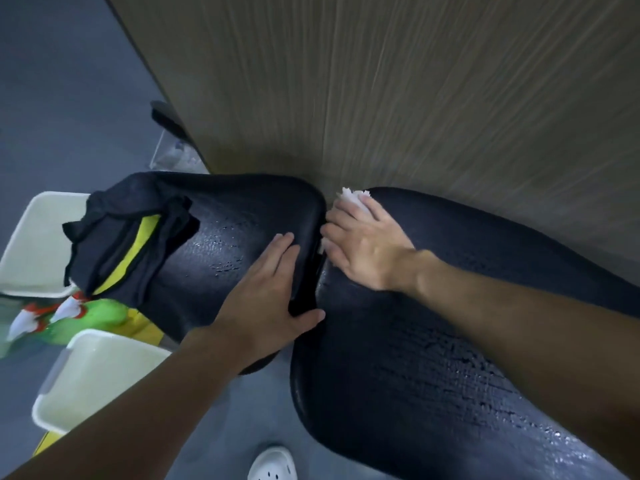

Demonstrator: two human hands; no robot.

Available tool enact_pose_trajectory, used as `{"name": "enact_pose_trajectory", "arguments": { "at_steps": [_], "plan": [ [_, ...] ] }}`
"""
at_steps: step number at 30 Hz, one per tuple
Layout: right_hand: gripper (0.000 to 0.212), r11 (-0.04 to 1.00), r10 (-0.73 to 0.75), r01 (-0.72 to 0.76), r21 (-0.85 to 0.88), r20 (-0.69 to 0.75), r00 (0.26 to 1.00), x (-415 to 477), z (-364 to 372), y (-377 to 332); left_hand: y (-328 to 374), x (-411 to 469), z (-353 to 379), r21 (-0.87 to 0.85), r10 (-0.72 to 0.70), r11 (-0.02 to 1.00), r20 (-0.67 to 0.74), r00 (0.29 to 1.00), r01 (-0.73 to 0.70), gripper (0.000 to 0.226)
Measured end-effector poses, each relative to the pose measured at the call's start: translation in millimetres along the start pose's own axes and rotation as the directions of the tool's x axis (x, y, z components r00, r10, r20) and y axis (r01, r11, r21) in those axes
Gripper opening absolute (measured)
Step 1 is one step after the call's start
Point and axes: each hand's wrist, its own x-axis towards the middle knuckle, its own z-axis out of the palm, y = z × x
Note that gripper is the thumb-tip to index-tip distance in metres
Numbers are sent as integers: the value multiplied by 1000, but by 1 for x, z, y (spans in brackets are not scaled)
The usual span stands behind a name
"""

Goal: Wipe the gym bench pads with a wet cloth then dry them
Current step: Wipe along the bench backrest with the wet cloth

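**Bench pads (415, 393) glistening, wet wipe at the gap**

Nearest us, the long pad (450, 427) is beaded with water. Our left hand (270, 296) lies flat, fingers straight, bracing the short pad (242, 216). Just beyond, our right hand (363, 251) presses a white cloth (353, 197) onto the long pad's far corner by the wall (415, 81). Wet pass, we judge; drying comes next, calling for a dry cloth.

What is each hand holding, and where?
Nothing gripped. Right hand presses the white cloth flat onto the long pad; left hand rests open on the short pad.
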Motion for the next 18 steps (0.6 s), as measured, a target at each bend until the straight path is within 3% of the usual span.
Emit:
{"name": "enact_pose_trajectory", "arguments": {
  "at_steps": [3,6,12,18],
  "plan": [
    [58,991,108,-108,77,0,994,-8,3,-23,-6,-3,-1,39,67,997,-40,997,-66,75],
    [54,991,110,-109,79,-9,994,-29,9,-53,-11,-10,-4,27,80,997,-60,995,-79,62],
    [53,990,119,-121,72,25,993,-59,10,-89,-24,-30,-8,-44,101,994,-18,995,-102,62],
    [41,990,-130,126,65,66,989,-111,21,-145,-17,-60,0,-42,17,999,59,998,-15,69]
  ]
}}
